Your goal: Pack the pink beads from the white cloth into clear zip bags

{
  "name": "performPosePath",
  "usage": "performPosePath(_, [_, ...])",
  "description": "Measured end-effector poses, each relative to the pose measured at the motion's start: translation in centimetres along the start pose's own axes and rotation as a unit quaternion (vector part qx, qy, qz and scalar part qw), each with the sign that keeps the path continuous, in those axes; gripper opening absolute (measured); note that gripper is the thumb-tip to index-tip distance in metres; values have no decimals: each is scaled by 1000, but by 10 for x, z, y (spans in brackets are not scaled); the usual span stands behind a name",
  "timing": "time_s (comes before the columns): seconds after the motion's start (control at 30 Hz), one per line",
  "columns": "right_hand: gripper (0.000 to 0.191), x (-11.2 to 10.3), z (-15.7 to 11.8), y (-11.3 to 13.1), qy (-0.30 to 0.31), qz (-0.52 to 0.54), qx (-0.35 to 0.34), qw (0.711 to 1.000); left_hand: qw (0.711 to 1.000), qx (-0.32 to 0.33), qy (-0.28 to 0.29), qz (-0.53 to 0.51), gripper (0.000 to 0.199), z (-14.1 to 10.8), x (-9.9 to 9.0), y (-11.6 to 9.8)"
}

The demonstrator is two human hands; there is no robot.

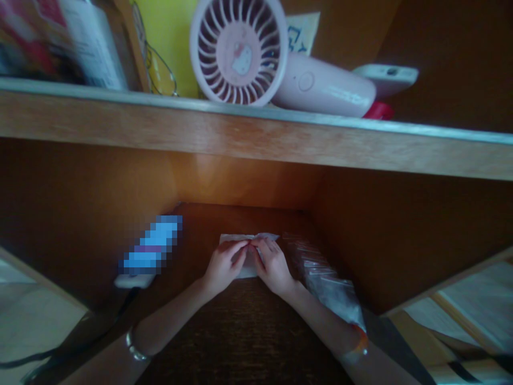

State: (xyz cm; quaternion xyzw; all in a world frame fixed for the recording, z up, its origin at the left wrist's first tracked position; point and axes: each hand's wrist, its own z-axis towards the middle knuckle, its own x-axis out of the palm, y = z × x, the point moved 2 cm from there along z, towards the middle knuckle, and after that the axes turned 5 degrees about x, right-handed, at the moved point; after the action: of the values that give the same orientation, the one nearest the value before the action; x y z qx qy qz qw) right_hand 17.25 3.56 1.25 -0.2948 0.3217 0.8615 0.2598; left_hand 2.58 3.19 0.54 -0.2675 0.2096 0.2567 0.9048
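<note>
My left hand (226, 264) and my right hand (273, 267) meet at the fingertips, low in the middle of the head view. Both are closed in a pinch, and whatever lies between the fingertips is too small to make out. Under and behind them is a thin white sheet (249, 270), partly hidden by the hands. A pale flap (269, 236) sticks up behind my right fingers; whether it belongs to the sheet I cannot tell. Beside my right forearm lies a row of overlapping clear plastic bags (334, 297).
A phone (134, 280) with a blurred-out screen rests at the left, with a dark cable (96, 334) running from it. Wooden side walls enclose the brown surface (236, 331). Across the top, a shelf (240, 131) carries a pink handheld fan (240, 53) and a white device (388, 77).
</note>
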Motion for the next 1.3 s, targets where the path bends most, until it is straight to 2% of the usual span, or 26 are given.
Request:
performPosePath(0.3, [16, 0, 0, 1, 10, -48, -14, 999, 1000, -11, 14, 18, 19, -4, 4, 3])
performPosePath(0.53, [14, -1, 0, 2, 14, -40, -17, 999, 998, -47, 45, -24, 17, -4, 5, 3])
performPosePath(0.8, [11, 0, 0, 2, 24, -16, -14, 999, 998, -16, 39, 35, 12, -3, 3, 2])
performPosePath(1.17, [9, -2, 1, 5, 39, -80, -31, 996, 996, -7, 12, 88, 6, -2, 1, -1])
performPosePath(1.3, [9, -2, 1, 5, 33, -88, -43, 995, 996, 3, 32, 80, 8, -4, 2, 0])
